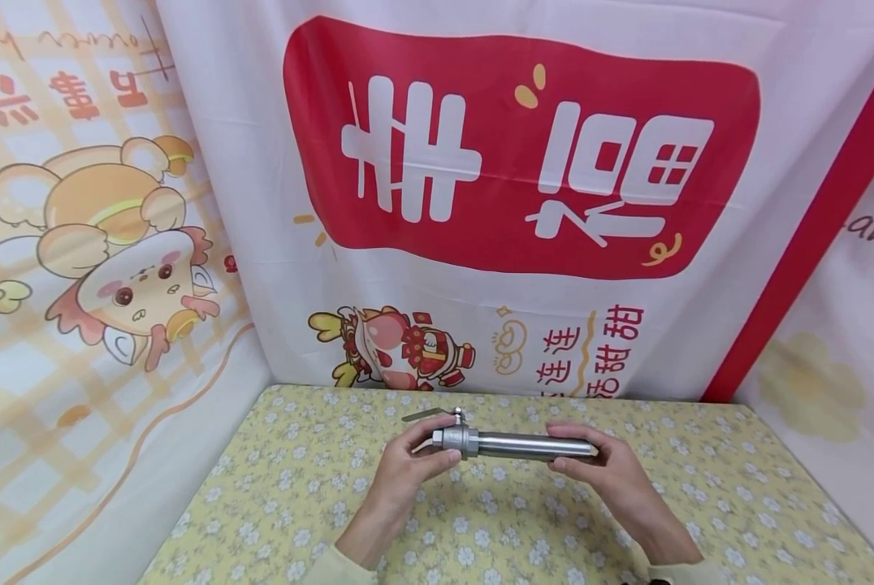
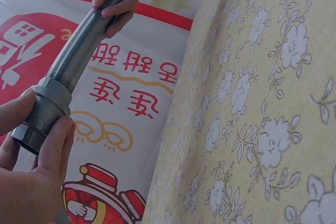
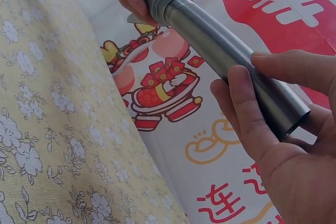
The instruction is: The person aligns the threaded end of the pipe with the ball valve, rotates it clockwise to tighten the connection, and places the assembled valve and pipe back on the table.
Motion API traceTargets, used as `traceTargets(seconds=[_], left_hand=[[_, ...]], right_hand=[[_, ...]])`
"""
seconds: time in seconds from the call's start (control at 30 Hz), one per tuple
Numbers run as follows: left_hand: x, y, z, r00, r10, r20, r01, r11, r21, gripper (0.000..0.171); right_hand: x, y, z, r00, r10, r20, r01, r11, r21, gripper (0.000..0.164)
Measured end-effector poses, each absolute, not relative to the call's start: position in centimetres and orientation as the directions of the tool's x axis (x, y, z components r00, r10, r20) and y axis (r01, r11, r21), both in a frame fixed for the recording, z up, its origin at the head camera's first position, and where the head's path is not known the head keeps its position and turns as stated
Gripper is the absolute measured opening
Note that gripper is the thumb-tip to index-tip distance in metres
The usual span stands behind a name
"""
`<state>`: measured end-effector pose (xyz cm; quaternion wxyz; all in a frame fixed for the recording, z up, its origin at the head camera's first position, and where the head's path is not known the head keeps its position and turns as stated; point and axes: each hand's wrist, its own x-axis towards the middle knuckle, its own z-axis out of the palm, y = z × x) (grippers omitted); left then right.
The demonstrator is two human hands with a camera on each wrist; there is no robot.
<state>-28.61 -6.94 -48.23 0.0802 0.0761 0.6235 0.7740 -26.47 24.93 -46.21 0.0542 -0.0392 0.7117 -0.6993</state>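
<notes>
A steel ball valve (image 1: 457, 439) with a flat lever handle (image 1: 422, 413) is held in my left hand (image 1: 408, 467), thumb in front and fingers behind. Joined to the valve's right side is a straight steel pipe (image 1: 528, 445), with some thread showing beside the valve body in the left wrist view. My right hand (image 1: 612, 467) grips the pipe's far end between thumb and fingers. Pipe and valve lie level across the head view, held above the table. In the right wrist view the pipe's open end (image 3: 291, 124) points toward the right palm.
A table with a yellow flowered cloth (image 1: 481, 520) spreads beneath both hands. Behind it hangs a white curtain with a red printed panel (image 1: 510, 162). Printed cloth walls (image 1: 210, 439) close in the left and right sides.
</notes>
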Motion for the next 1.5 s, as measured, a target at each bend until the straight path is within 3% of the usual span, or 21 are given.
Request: traceTargets(seconds=[0.5, 1.5], left_hand=[[-28.57, -6.92, -48.12, -0.974, 0.225, 0.026, -0.025, -0.220, 0.975, 0.057], [-28.40, -6.71, -47.77, -0.976, 0.209, 0.059, 0.016, -0.202, 0.979, 0.054]], right_hand=[[-26.44, 25.32, -46.37, -0.985, -0.173, -0.010, 0.008, 0.012, -1.000, 0.051], [-26.61, 24.84, -46.23, -0.993, -0.109, -0.034, 0.040, -0.058, -0.998, 0.042]])
